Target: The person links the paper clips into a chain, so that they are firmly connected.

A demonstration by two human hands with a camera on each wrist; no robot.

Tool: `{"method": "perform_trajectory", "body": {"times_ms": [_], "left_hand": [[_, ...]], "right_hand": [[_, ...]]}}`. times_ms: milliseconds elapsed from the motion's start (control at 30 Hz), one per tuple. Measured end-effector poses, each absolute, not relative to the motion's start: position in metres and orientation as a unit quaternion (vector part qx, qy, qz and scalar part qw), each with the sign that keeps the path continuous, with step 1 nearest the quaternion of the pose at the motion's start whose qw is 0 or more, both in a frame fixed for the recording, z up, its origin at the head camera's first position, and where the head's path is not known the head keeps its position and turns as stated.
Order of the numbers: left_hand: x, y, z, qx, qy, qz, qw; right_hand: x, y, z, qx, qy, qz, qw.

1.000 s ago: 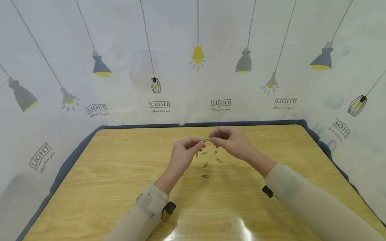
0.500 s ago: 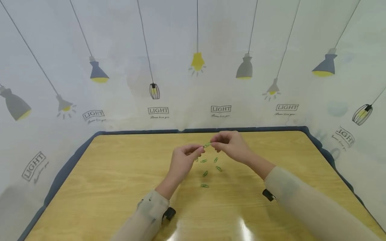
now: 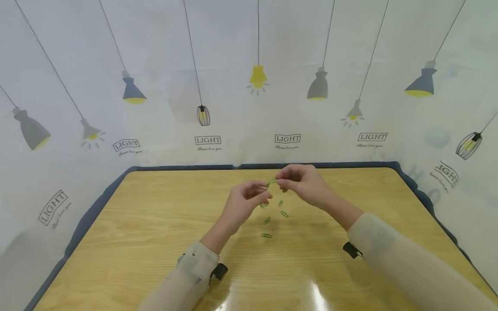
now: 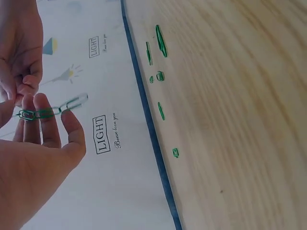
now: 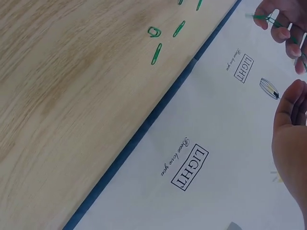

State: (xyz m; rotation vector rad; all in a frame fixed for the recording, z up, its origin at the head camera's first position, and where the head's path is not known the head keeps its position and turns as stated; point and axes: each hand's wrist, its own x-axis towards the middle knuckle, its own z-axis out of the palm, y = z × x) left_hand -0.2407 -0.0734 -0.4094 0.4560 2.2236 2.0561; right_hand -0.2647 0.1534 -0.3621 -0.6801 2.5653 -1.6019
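My right hand (image 3: 307, 183) pinches a green paper clip (image 3: 272, 181) between thumb and forefinger, above the far part of the wooden table. Close by on the left, my left hand (image 3: 247, 198) has its thumb parted from its forefinger in the head view. A short chain of linked green paper clips (image 4: 45, 113) runs across the left hand's curled fingers in the left wrist view, one end sticking out past them. My right hand's fingertips (image 4: 29, 82) meet the left hand's near the other end of this chain. The right wrist view partly hides the right hand's grip.
Several loose green paper clips (image 3: 266, 236) lie scattered on the wooden table (image 3: 163, 233) below the hands. A dark blue edge (image 3: 186, 167) runs along the table's far side, with a lamp-printed white cloth (image 3: 233, 108) behind it.
The left thumb has come away from the forefinger, where both pinched at a clip before. The right hand keeps its pinch on the clip. Several loose clips on the table stay put.
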Motion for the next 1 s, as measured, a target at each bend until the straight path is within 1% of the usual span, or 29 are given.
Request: {"method": "perform_trajectory", "body": {"times_ms": [100, 467, 667, 867, 1000], "left_hand": [[-0.239, -0.071, -0.409, 0.152, 0.722, 0.674, 0.041], [-0.238, -0.066, -0.406, 0.16, 0.749, 0.643, -0.006], [-0.238, -0.065, -0.408, 0.155, 0.764, 0.625, -0.027], [-0.237, -0.064, -0.407, 0.147, 0.765, 0.625, -0.048], [-0.237, -0.065, -0.407, 0.14, 0.766, 0.625, -0.056]], "right_hand": [[-0.263, 0.153, -0.362, -0.225, 0.827, -0.515, 0.025], [-0.261, 0.154, -0.367, -0.239, 0.832, -0.5, 0.03], [-0.262, 0.156, -0.369, -0.236, 0.828, -0.505, 0.057], [-0.275, 0.161, -0.377, -0.223, 0.844, -0.484, 0.062], [-0.288, 0.167, -0.39, -0.218, 0.876, -0.422, 0.082]]}}
